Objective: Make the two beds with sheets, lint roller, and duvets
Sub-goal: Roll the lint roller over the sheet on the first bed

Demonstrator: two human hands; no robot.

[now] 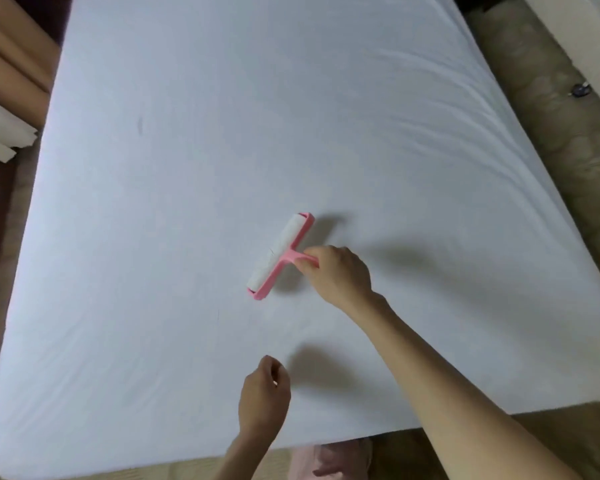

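Right hand (336,271) reaches out over the bed with its fingers curled round the pink handle of the lint roller (279,252), gripping close to the T-joint. This probably gives firmer downward pressure and steering. The white sticky drum lies flat on the sheet (187,168), set diagonally and a little right of centre. The full width of the drum touches the fabric, so each pass should pick up the widest strip. Left hand (264,393) hovers nearer the bed's front edge, apart from the roller, fingers curled in toward the thumb. Cannot tell whether it pinches a bit of lint or holds nothing. The sheet is stretched smooth over most of the mattress, and soft wrinkles (430,98) fan toward the far right corner. No duvet is in view, so I judge this the de-linting step. Patterned floor (551,150) runs along the right side and wooden panels (11,64) stand at far left.
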